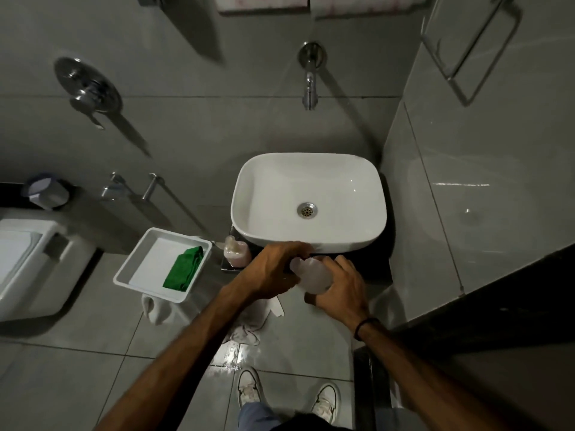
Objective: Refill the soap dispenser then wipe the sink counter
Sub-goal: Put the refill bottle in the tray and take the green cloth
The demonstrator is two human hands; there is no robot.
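Non-task items: wall tap [309, 85] top centre, spout pointing down over the basin. Round chrome mixer valve [88, 88] upper left on the tiled wall. Towel rail [473, 48] upper right, on the side wall. Toilet [28, 262] at left edge, lid down. Small lidded bin [46, 191] just above it. Two chrome wall fittings [130, 186] centre left. Crumpled pale rag [249, 325] on the floor tiles, lower centre. White sneakers [249, 390] at bottom.

both hands [273, 269] on pale bottle [312, 273] | green cloth [183, 269] in tray [130, 269]
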